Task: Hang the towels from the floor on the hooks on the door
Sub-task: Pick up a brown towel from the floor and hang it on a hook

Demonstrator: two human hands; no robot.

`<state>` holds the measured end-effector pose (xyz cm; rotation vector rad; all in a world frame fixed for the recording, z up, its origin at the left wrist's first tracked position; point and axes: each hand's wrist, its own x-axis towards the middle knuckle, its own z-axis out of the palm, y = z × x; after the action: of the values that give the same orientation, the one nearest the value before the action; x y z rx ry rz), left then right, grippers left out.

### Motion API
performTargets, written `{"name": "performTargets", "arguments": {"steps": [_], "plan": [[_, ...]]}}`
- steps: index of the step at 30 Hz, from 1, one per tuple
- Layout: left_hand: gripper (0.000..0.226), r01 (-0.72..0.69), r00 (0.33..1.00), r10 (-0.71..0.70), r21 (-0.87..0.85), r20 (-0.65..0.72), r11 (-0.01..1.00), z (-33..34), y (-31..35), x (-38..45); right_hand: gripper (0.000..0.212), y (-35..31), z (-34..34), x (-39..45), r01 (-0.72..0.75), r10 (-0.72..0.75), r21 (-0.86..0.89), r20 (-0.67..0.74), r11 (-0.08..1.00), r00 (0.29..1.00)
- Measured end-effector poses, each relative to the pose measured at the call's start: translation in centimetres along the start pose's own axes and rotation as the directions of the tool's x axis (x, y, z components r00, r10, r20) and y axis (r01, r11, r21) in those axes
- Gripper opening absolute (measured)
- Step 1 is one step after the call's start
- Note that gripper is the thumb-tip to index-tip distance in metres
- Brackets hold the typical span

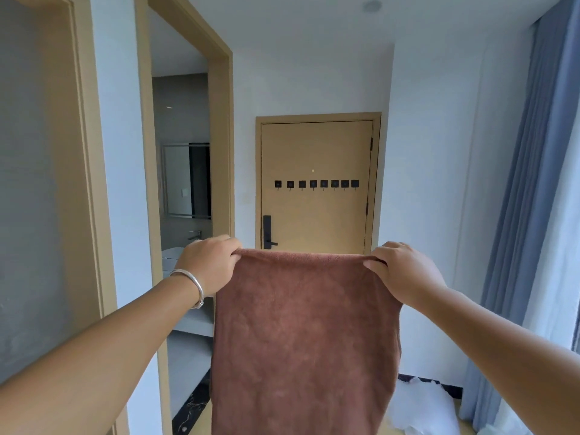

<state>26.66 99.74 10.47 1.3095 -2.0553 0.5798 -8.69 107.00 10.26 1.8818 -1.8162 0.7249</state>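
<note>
Open air ahead to tan wooden door (317, 158), row of black square hooks (316, 184) bare, hanging brown terry towel (304, 340) screening the floor.

We record a plain reddish-brown towel (304, 334), without pattern. The door (317, 211) is a flat tan-yellow, its frame the same tone. Across it we note a row of black square hooks (316, 184), and a black lock handle (267, 232) at its left edge. The walls (433, 152) are white with a faint blue cast. The curtain (533, 183) is grey-blue, unpatterned. A silver bangle (191, 285) sits on the left wrist. White cloth (423, 403) lies on the floor. The threshold strip (191, 403) is black with pale veining.
</note>
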Motion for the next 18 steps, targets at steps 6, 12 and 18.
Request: {"name": "performTargets", "arguments": {"steps": [6, 12, 18], "plan": [[0.019, 0.028, 0.999, -0.032, 0.086, 0.041, 0.996, 4.8, -1.1, 6.1, 0.027, 3.1, 4.3, 8.0, 0.110, -0.109, 0.023, -0.042, 0.994, 0.993], [0.019, 0.079, 0.995, -0.086, 0.117, 0.057, 0.990, 9.2, -2.0, 10.6, 0.033, 5.3, 8.9, 14.6, 0.140, -0.139, 0.053, -0.024, 0.989, 0.990], [0.019, 0.077, 0.995, -0.085, 0.143, 0.054, 0.987, 13.3, -4.0, 14.3, 0.032, 6.3, 13.1, 19.2, 0.146, -0.145, 0.064, -0.016, 0.987, 0.989]]}}
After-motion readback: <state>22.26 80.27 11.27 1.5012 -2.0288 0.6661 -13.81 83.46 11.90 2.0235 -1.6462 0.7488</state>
